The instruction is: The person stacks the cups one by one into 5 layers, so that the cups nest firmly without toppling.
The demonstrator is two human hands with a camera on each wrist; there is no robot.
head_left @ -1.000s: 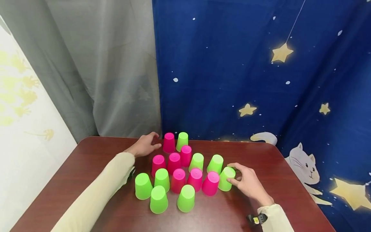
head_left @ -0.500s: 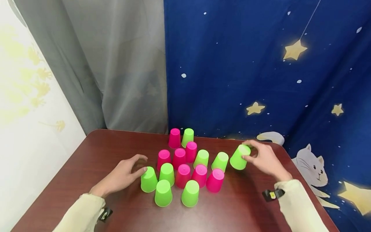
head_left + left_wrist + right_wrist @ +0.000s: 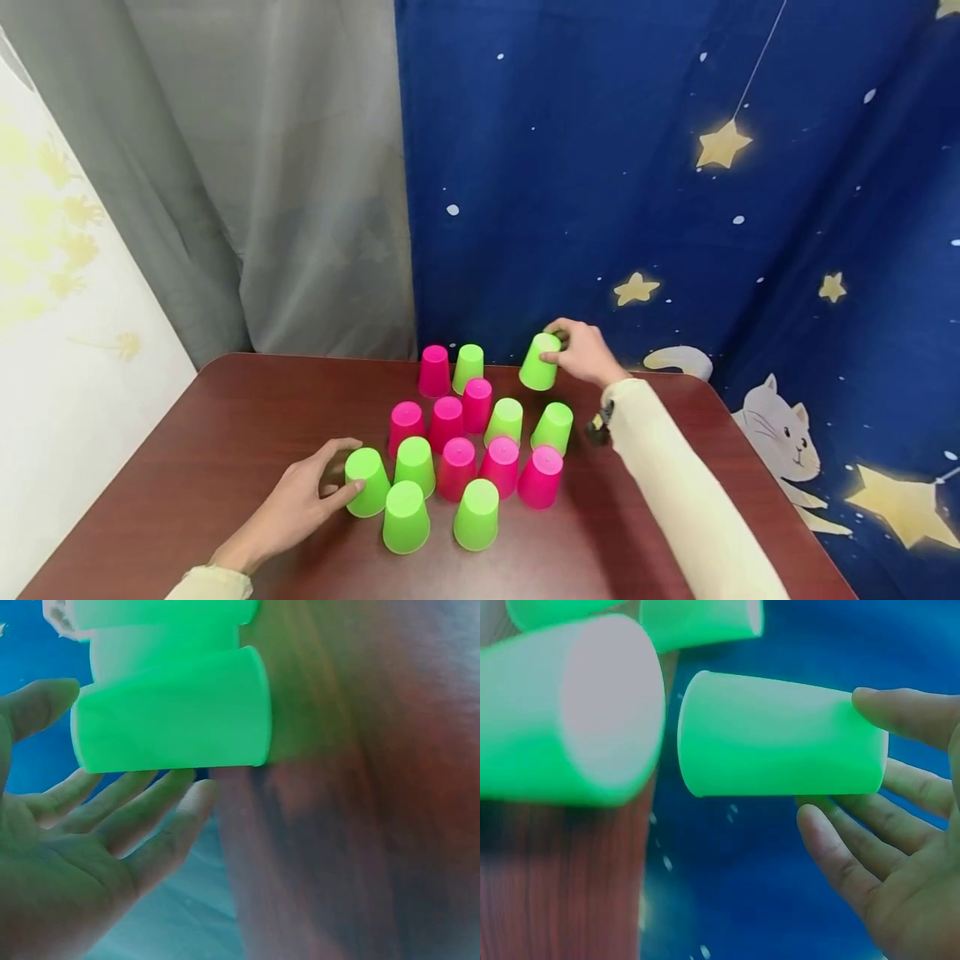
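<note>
My right hand [image 3: 588, 354] pinches an upside-down green cup [image 3: 539, 363] between thumb and fingers, holding it tilted above the table's back edge. In the right wrist view, the thumb [image 3: 904, 712] lies on one side of this cup [image 3: 780, 739] and the fingers on the other. My left hand [image 3: 296, 496] is around the leftmost green cup [image 3: 367, 482], which stands upside down on the table. Its thumb overlaps the front of the cup, with the fingers behind. The left wrist view shows this cup [image 3: 172, 712] standing beside other green cups, its base close to the thumb.
Several upside-down pink cups [image 3: 502, 465] and green cups [image 3: 476, 517] stand grouped on the brown table [image 3: 247, 417]. A pink cup [image 3: 434, 372] and a green cup [image 3: 468, 369] stand side by side near the back edge. A blue curtain [image 3: 525, 167] hangs behind.
My right hand took the green cup from the group's right end, lifted it and carried it back and leftward. My left hand moved from beside the back pink cup forward to the leftmost green cup.
</note>
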